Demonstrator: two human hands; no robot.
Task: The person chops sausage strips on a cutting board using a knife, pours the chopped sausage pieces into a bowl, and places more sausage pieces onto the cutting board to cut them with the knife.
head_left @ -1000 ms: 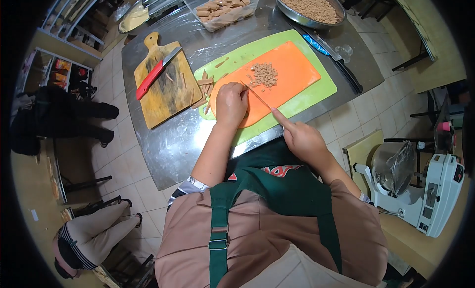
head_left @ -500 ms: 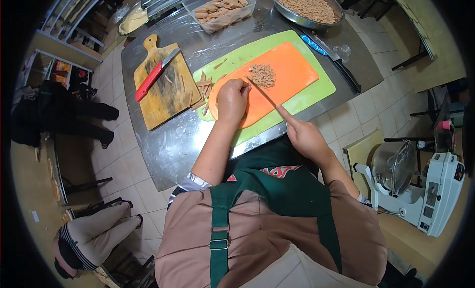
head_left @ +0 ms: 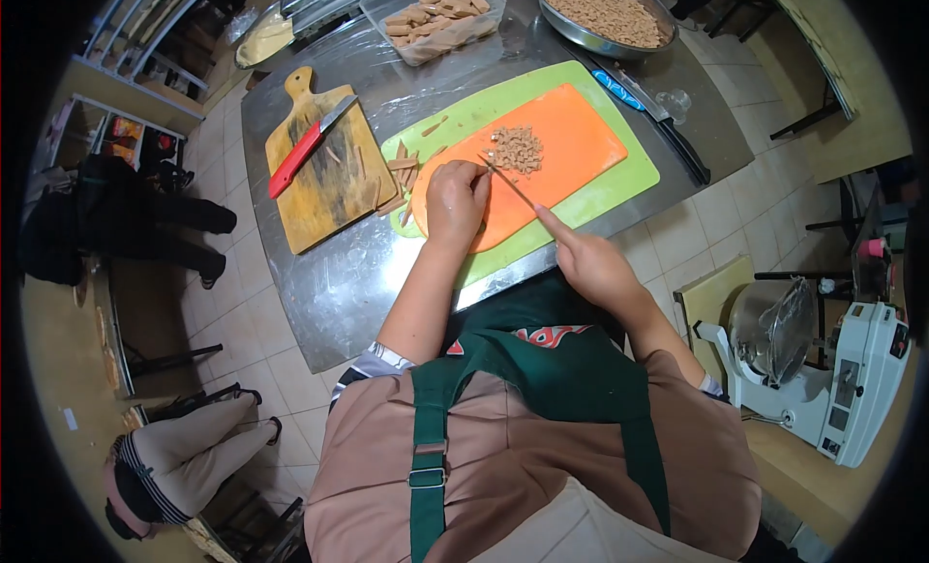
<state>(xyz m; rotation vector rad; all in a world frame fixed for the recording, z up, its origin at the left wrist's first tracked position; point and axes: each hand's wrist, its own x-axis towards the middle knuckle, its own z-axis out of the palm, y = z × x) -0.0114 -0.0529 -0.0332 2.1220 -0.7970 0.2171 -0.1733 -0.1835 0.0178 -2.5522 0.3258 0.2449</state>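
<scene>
My left hand [head_left: 457, 200] rests on the orange cutting board [head_left: 571, 137] with its fingers curled at the knife blade; what they pinch is hidden. In my right hand [head_left: 595, 263] is a knife [head_left: 511, 183], its blade slanting across the board close to my left fingertips. Just beyond the blade lies a pile of small light-brown diced pieces [head_left: 518, 149]. The orange board lies on a larger green cutting board [head_left: 624, 166]. Light-brown strips [head_left: 403, 166] are scattered to the left of my left hand.
A wooden board [head_left: 324, 200] holds a red-handled knife [head_left: 308, 152]. Farther back stand a plastic container [head_left: 426, 52] of brown pieces and a metal bowl [head_left: 619, 50] of diced bits. A black-handled knife [head_left: 682, 149] lies right. A mixer [head_left: 852, 384] stands lower right; other people are left.
The knife and my right hand have shifted slightly left relative to the board. My left hand stays in nearly the same place. The whole view has moved a little.
</scene>
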